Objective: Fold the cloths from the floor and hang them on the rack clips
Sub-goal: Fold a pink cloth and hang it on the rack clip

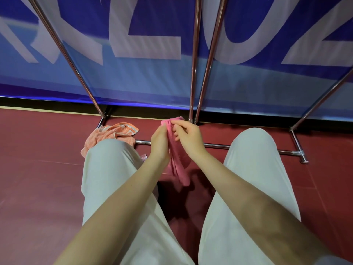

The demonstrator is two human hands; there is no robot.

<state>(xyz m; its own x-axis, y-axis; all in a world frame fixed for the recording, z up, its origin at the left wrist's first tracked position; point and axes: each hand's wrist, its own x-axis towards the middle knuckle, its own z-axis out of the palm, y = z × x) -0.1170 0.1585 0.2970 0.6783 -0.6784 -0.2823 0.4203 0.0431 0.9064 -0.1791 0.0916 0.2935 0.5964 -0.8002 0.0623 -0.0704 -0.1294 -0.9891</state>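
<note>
**Pink cloth held between both hands, above the floor**

Two bare forearms reach forward from the bottom edge, over the knees in pale trousers (118, 188). Between the knees hangs the pink cloth (178, 161), bunched into a narrow strip, with its lower end close above the dark red floor (38, 178). The left hand (160, 143) grips the cloth along its left side with curled fingers. The right hand (189, 135) pinches the upper edge of the cloth between thumb and fingertips, just beside the left hand.

An orange cloth (112, 133) lies crumpled on the floor to the left, partly hidden behind the left knee and touching the low bar of the metal rack (248, 147). The slanted poles of the rack rise in front of a blue banner (152, 35) with big white letters. No rack clips can be seen.
</note>
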